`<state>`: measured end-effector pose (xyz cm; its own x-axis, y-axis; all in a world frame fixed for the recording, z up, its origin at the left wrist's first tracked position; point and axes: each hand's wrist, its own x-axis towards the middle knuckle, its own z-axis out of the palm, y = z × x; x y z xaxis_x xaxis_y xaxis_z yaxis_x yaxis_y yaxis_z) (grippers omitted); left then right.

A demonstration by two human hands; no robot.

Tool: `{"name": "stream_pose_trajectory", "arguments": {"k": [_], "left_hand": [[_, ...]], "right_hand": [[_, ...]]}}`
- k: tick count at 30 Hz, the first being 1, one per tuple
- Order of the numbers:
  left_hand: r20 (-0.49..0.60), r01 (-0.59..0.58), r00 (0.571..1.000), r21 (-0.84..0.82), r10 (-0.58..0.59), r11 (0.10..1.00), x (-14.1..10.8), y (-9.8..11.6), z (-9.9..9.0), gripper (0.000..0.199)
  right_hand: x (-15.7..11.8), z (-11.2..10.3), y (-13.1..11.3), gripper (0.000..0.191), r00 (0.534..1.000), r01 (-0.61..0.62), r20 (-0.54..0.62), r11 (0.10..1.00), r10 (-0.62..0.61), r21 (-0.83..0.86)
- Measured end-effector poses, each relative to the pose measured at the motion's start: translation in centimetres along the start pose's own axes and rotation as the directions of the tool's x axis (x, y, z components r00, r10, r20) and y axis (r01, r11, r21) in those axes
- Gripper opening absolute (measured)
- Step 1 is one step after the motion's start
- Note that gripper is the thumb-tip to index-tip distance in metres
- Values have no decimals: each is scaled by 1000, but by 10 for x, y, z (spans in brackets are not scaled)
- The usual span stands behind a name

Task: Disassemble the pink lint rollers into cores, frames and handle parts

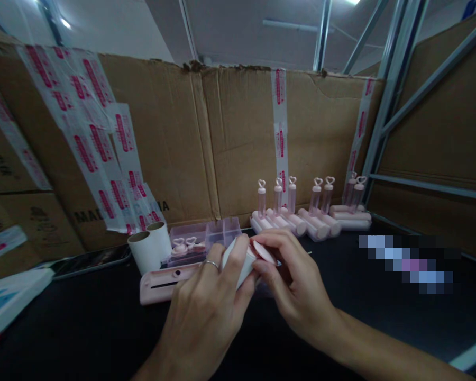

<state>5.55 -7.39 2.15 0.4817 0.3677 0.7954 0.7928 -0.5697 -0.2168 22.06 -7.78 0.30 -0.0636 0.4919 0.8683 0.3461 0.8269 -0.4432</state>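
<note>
In the head view my left hand (214,301), with a ring on one finger, wraps round a whitish roll-shaped piece (241,267). The fingers hide much of it. At its right end my right hand (297,286) pinches a small round pale pink disc (264,253) between thumb and fingers. Whether the disc touches the roll-shaped piece I cannot tell. Just behind my left hand lies a long pink plastic part (162,286) with a dark slot and a hole. A clear purple-tinted compartment tray (188,233) with heart-topped pink pieces (180,244) stands beyond it.
Two white cardboard-cored rolls (145,259) stand at the left of the tray. Several pink cylinders with upright heart-topped tubes (277,198) line the back right. A taped cardboard wall (241,132) closes off the back; metal shelf posts (384,106) rise at the right. A phone-like dark slab (91,263) lies left.
</note>
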Motion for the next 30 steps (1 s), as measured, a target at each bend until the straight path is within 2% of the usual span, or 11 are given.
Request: {"name": "stream_pose_trajectory", "arguments": {"k": [9, 17, 20, 22, 24, 25, 27, 29, 30], "left_hand": [[-24, 1, 1000, 18, 0, 1000, -2, 0, 2, 33], [-16, 30, 999, -53, -31, 998, -2, 1, 3, 33], [13, 104, 995, -157, -103, 982, -3, 0, 4, 34], [31, 220, 975, -263, -220, 939, -2, -2, 4, 36], [61, 396, 911, -410, -408, 822, 1, -3, 3, 37], [97, 488, 852, -506, -515, 711, 3, -4, 2, 37], [218, 600, 691, -705, -689, 379, 7, -6, 1, 37], [370, 567, 543, -824, -754, 5, 12, -10, 1, 36], [446, 525, 487, -837, -751, -156, 14, -12, 0, 35]], "right_hand": [[-3, 4, -3, 22, 999, -39, -34, 998, 38, -42], [-6, 7, -3, 22, 996, -64, -67, 996, 59, -64], [-7, 8, -1, 24, 994, -90, -58, 995, 88, -43], [-8, 8, 0, 25, 992, -107, -66, 994, 104, -38], [-10, 8, 1, 24, 991, -115, -78, 993, 111, -39], [-10, 8, 2, 22, 990, -118, -82, 992, 114, -39], [-11, 6, 3, 19, 989, -129, -79, 991, 126, -34], [-11, 3, 6, 17, 987, -147, -76, 989, 145, -29], [-9, 1, 8, 16, 985, -159, -74, 987, 157, -25]]}}
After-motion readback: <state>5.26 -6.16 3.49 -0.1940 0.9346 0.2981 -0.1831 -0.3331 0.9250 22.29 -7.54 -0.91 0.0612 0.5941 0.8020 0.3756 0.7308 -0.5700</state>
